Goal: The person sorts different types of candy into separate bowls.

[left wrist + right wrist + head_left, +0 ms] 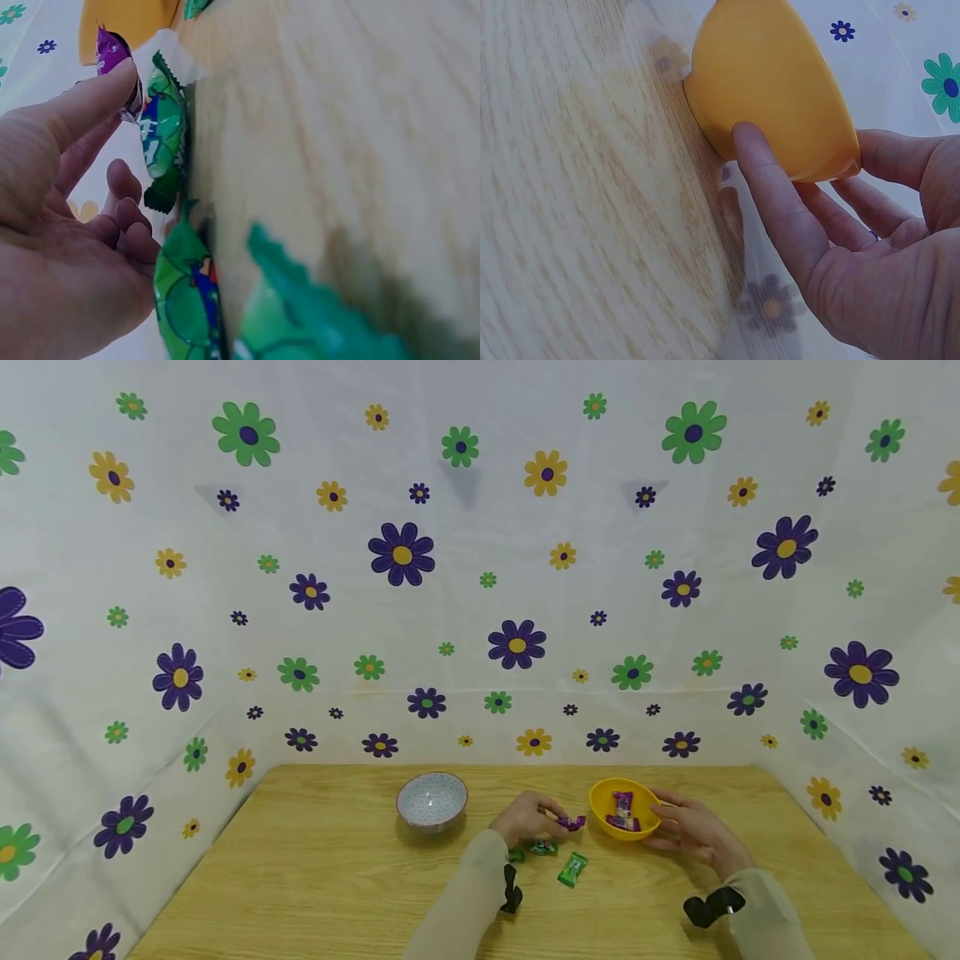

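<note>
My left hand (525,818) pinches a purple-wrapped candy (572,823) between thumb and finger, just left of the yellow bowl (611,832). In the left wrist view the purple candy (112,56) shows at the fingertips. My right hand (697,831) holds the yellow bowl by its right side, fingers against the outer wall (772,90) and rim. Purple-wrapped candies (622,810) lie inside the bowl. Below and beside the left hand, green-wrapped candies lie on the table: one (573,869) in front, another (543,847) near the fingers, a third (516,855) partly hidden by the wrist.
A patterned grey-blue bowl (432,802) with a reddish rim stands on the wooden table (315,868), left of the hands. White cloth (465,602) printed with flowers rises behind the table and along both sides.
</note>
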A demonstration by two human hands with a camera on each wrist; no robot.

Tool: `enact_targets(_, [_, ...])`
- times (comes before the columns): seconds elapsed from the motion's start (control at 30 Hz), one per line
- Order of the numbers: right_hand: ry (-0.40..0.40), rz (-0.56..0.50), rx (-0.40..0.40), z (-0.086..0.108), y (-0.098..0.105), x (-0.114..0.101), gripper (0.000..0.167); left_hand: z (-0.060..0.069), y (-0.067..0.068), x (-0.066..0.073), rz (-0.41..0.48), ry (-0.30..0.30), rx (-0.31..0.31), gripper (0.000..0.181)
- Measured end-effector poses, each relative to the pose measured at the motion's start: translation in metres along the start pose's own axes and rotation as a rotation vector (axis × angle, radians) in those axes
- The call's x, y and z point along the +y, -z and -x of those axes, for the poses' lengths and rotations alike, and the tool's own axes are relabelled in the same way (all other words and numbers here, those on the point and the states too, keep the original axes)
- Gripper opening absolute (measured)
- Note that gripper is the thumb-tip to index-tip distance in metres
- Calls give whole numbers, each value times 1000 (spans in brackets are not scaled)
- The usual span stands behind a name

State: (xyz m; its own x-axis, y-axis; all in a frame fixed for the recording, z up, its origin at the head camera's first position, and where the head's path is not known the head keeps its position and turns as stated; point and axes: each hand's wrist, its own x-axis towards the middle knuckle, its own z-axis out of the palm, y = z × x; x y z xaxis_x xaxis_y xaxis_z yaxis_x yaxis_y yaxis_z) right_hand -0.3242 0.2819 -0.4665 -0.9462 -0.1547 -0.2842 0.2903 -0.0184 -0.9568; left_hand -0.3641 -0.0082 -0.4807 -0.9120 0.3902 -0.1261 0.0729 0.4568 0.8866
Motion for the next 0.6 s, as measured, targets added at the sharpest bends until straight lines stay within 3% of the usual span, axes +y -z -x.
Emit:
enact_targets(0.3, [-12, -3, 19, -1, 1, 0, 59, -2, 6, 2, 25, 17, -7, 21])
enact_targets(0.6, [-14, -14, 20, -1, 1, 1, 59, -1, 4, 4, 106, 30, 47, 22])
